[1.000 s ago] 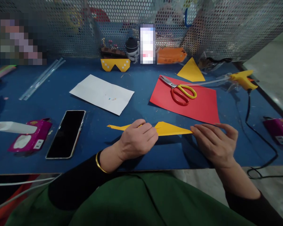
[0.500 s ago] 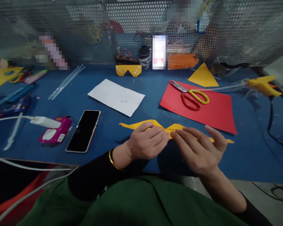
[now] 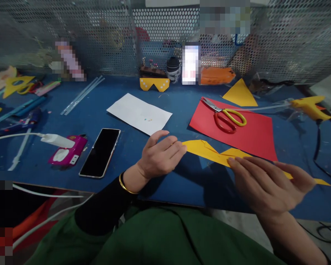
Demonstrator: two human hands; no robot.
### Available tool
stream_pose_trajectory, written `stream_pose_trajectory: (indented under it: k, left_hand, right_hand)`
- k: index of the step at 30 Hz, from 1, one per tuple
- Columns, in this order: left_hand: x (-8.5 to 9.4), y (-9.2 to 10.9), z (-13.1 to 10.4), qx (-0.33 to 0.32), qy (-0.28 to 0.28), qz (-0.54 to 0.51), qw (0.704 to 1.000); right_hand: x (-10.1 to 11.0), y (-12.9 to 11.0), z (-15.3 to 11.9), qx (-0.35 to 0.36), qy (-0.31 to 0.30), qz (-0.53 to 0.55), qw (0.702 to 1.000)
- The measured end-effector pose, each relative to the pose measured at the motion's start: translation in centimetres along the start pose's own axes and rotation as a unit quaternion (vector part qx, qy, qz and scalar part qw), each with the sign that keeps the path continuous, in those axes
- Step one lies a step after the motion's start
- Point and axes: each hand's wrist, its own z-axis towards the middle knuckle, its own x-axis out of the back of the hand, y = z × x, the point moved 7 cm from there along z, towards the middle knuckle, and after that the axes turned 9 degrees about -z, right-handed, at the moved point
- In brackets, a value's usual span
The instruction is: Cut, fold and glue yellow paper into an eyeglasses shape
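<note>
A long cut-out of yellow paper (image 3: 209, 151), with a notch in its upper edge, is stretched between my hands above the front of the table. My left hand (image 3: 161, 154) pinches its left end between thumb and fingers. Farther along, my right hand (image 3: 270, 182) grips it right of the notch, and a thin yellow tip shows beyond that hand. Behind the paper lies a red sheet (image 3: 253, 136), with red-and-yellow-handled scissors (image 3: 226, 116) on top. A white sheet (image 3: 139, 113) rests beyond my left hand.
A phone (image 3: 100, 152) and a magenta power adapter (image 3: 68, 151) lie at left. Yellow paper glasses (image 3: 154, 84) stand at the back beside a lit phone (image 3: 191, 64). A yellow triangle (image 3: 241, 94) lies behind the red sheet. A corded yellow glue gun (image 3: 310, 106) sits at right.
My hands have moved apart. The left now holds the paper's left end instead of near the notch, and the right hand has carried the paper rightward. The view has shifted slightly.
</note>
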Motion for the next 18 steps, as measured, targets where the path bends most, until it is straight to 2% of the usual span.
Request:
stream_pose_trajectory:
  k: [6,12,15,18]
  left_hand:
    - [0.2,-0.5,-0.4,-0.004,-0.005,0.015,1.0]
    - [0.5,-0.4,-0.7,0.004,-0.007,0.025,1.0]
    - [1.2,-0.6,-1.4,0.008,-0.024,0.028,0.999]
    - [2.5,-2.0,-2.4,0.042,-0.029,0.049,0.998]
  right_hand:
    - [0.4,0.4,-0.4,-0.019,-0.013,0.006,1.0]
    - [0.4,-0.4,-0.2,-0.034,-0.018,0.007,0.999]
    - [0.1,-0.8,-0.6,-0.031,-0.028,0.017,0.999]
    - [-0.1,-0.2,-1.4,-0.052,-0.02,0.013,0.998]
